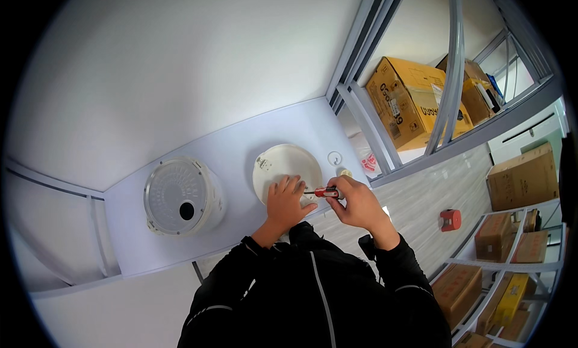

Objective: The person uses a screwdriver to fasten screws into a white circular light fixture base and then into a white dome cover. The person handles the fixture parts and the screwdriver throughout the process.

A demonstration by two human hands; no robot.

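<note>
A round, shallow white plastic shell [283, 161] lies on the white table in front of me. My left hand [286, 203] rests on its near part, fingers stretched and spread. In my right hand [356, 204] is a screwdriver [327, 192] with a red and white handle, gripped between thumb and fingers. Its shaft points left, toward the shell's near right rim beside my left hand; whether the tip touches a screw is too small to tell. A small clear ring [335, 158] and a small cream-coloured round part [345, 173] lie right of the shell.
On the left of the white table [129, 227] stands a white drum-shaped appliance [179, 197] with a grey lid and a dark round hole. A metal frame [355, 101] borders the right, with a yellow carton [415, 101] behind it. Shelves hold brown cartons [457, 291]; a red stool [450, 220] stands on the floor.
</note>
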